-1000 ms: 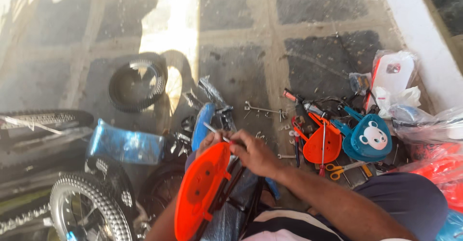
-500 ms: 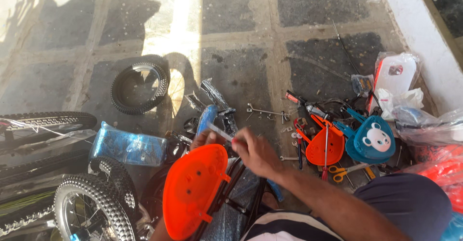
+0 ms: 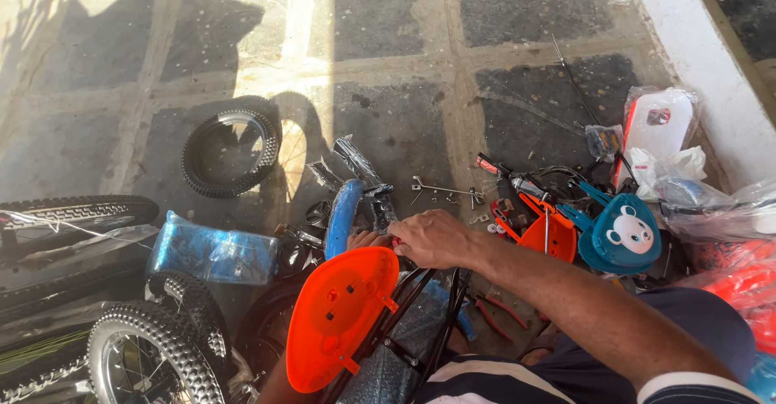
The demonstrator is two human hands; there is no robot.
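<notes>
My right hand (image 3: 432, 238) is curled, knuckles up, at the top edge of an orange plastic panel (image 3: 339, 323). Only a small red bit of a thin tool shows under its fingers. The panel leans against black frame tubes (image 3: 440, 299) in front of my lap. My left hand (image 3: 368, 240) is mostly hidden behind the panel. Its fingertips show at the panel's top edge, touching my right hand. A blue fender (image 3: 343, 218) stands just beyond both hands.
A loose tyre (image 3: 230, 147) lies on the paved floor ahead. Knobbly wheels (image 3: 153, 355) and a blue wrapped part (image 3: 212, 252) are at the left. At the right are a teal bear-face piece (image 3: 626, 234), an orange part (image 3: 550, 234), plastic bags (image 3: 659, 125), small metal tools (image 3: 444, 190) and a white kerb (image 3: 711, 65).
The orange panel has turned its broad face toward me. My right hand has come down onto its top edge, and the thin tool that stuck out of it is now covered.
</notes>
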